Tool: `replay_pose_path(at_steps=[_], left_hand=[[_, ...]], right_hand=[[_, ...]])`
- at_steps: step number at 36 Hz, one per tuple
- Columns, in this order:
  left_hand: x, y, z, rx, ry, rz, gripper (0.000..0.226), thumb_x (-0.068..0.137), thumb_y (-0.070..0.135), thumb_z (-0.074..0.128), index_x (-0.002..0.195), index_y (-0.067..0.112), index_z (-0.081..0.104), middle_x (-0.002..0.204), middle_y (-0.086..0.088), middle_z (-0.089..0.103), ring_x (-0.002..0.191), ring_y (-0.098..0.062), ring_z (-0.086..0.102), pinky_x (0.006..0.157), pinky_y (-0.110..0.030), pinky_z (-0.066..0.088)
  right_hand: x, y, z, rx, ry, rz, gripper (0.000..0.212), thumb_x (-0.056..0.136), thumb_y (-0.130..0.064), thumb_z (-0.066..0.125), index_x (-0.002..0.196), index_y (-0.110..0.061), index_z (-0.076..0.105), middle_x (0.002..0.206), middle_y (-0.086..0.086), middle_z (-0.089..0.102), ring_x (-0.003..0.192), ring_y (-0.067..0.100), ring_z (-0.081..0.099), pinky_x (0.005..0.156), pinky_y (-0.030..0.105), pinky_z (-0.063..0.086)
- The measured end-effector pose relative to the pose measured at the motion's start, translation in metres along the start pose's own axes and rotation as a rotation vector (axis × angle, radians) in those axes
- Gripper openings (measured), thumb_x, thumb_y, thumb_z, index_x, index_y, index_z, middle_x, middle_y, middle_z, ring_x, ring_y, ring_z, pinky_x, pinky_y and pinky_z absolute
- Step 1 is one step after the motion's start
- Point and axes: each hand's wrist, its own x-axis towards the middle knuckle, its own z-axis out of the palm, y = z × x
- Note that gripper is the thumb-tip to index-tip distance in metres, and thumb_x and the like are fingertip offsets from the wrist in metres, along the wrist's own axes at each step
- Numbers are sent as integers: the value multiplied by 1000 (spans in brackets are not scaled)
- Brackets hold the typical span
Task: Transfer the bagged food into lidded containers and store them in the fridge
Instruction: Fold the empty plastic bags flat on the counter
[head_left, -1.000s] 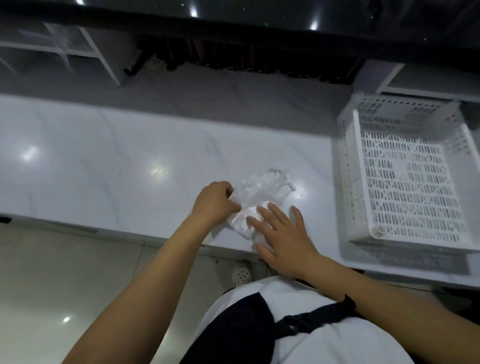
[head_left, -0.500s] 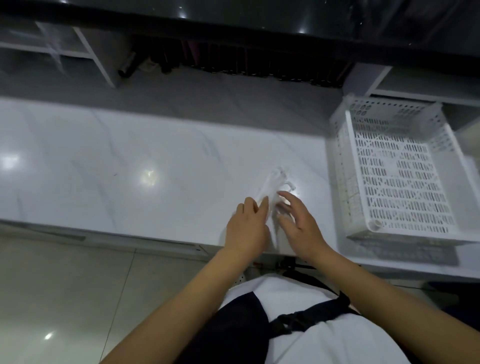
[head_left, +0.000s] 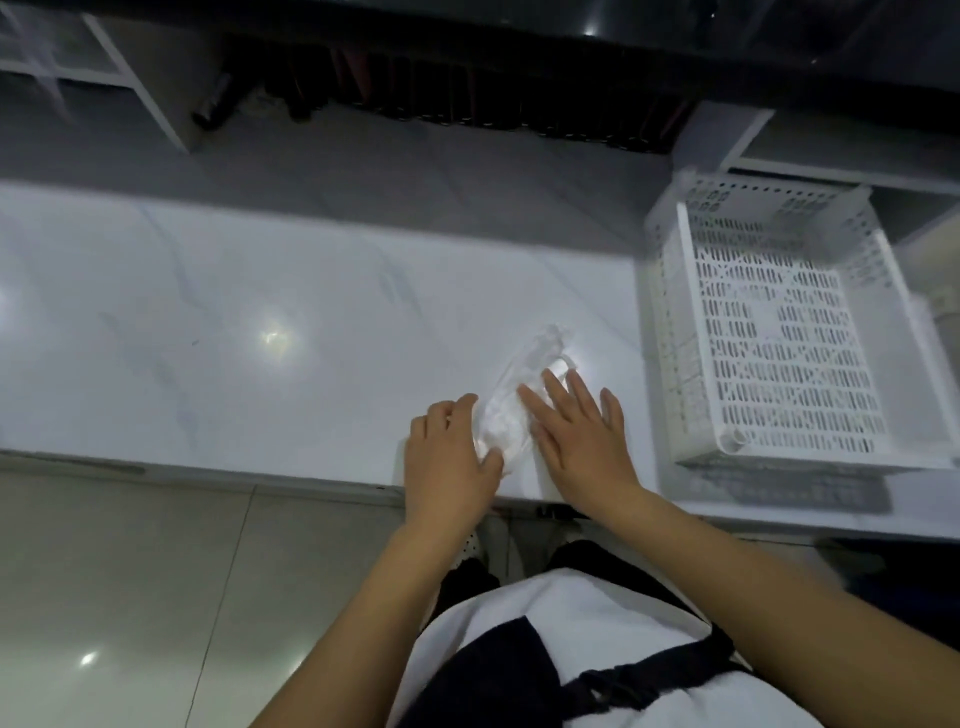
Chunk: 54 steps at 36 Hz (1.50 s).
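While no container or food shows anywhere, I judge this a tidying step: a thin, crinkled, clear plastic bag (head_left: 511, 402) lies on the glossy marbled counter (head_left: 234, 332), just left of the basket (head_left: 779, 332) and near the counter's front edge. My left hand (head_left: 449, 462) rests on the bag's left side, fingers curled and thumb pinching the film. My right hand (head_left: 579, 434) lies flat on its right side, fingers loosely spread and released. Next I would need a firm pinch, since the film looks slippery and limp. That basket is rigid white plastic, slotted all over, and holds nothing.
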Motion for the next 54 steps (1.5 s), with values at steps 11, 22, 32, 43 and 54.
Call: replay_pose_path(at_steps=[11,22,32,43,54], left_hand=[[8,13,-7,-233,-87,-137,15,82,15,62,93,25,63,83,13,62,74,-9,59,58,-26,44],[-55,82,-57,-370,55,246,40,86,7,73,92,45,63,99,29,66,87,5,62,73,-5,45],[-149,225,22,-268,-330,599,40,94,16,67,105,48,48,97,15,65,88,-8,66,73,-16,53],[-209,347,152,169,-713,1009,34,98,21,61,130,35,63,128,12,62,99,-7,62,82,-24,52],[-185,449,249,350,-935,1125,37,99,40,55,135,36,57,138,14,60,114,-5,60,95,-29,51]], right_hand=[[-4,-4,-12,236,-31,24,49,104,-27,39,152,-36,35,168,1,10,154,21,-1,122,46,-1],[-115,29,-138,261,413,-180,55,83,-38,68,136,-26,58,150,8,46,147,32,27,115,54,20],[-253,181,-171,229,191,-9,8,89,-33,72,96,-30,75,142,-3,54,147,27,28,117,50,10],[-400,318,-145,239,152,278,14,96,-39,58,105,-39,69,141,-13,49,140,13,25,114,38,7],[-422,432,-117,290,248,540,24,97,-33,55,118,-44,60,157,-10,34,150,16,10,120,50,3]])
